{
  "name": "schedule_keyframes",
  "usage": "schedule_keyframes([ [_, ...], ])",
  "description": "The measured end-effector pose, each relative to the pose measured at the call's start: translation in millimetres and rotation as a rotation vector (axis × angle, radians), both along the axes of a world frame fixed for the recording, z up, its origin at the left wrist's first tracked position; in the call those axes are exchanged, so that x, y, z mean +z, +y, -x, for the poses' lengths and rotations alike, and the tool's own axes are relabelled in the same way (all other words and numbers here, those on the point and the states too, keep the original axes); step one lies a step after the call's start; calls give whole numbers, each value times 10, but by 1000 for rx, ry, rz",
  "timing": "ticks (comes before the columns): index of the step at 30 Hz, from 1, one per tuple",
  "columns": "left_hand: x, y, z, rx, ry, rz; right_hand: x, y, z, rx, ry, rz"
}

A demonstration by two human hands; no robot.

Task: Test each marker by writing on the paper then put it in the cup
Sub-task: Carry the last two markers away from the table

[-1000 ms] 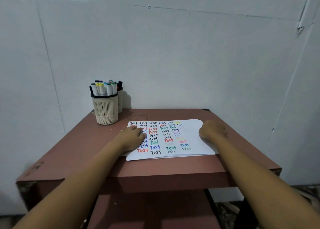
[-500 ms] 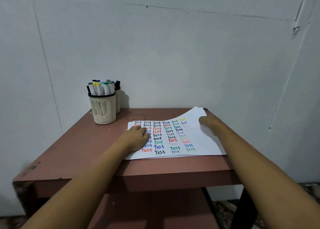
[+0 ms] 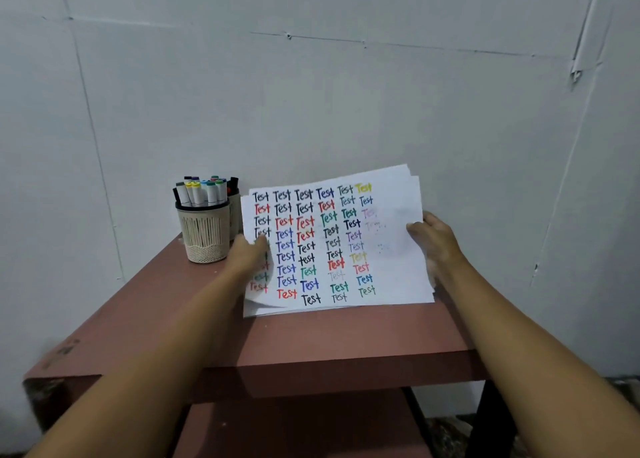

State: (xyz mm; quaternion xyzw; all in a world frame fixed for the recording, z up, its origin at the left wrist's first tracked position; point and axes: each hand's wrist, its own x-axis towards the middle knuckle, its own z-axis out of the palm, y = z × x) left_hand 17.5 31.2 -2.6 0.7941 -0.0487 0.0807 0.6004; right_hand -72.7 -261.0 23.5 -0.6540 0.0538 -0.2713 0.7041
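Lifted since a moment ago, the paper stack (image 3: 391,249) tilts up, its near edge on the table (image 3: 311,340); the right hand (image 3: 436,239) pinches its right edge, thumb in front; the left hand (image 3: 247,253), blurred, touches its left edge, grip untellable; the cup (image 3: 204,236) of markers (image 3: 201,191) stands just left.

Pale wall (image 3: 311,94), reddish table (image 3: 311,340), perhaps shelved.

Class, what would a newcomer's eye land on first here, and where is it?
First the stack of white paper sheets covered in colourful "Test" words, tilted up mid-table, with the right hand pinching its right edge and the left hand on its left. Then the beige slotted cup crammed with markers at the red-brown table's back left.
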Motion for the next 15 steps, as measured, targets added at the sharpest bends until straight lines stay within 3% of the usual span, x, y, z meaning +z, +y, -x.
schedule_keyframes([
  [2,213,-27,22,2,-95,135,97,-12,-43,20,-67,-36],
  [6,533,-114,111,1,-358,161,232,20,-123,27,-179,-72],
  [15,94,-96,52,-65,-219,189,-42,-10,-333,-24,96,42],
])
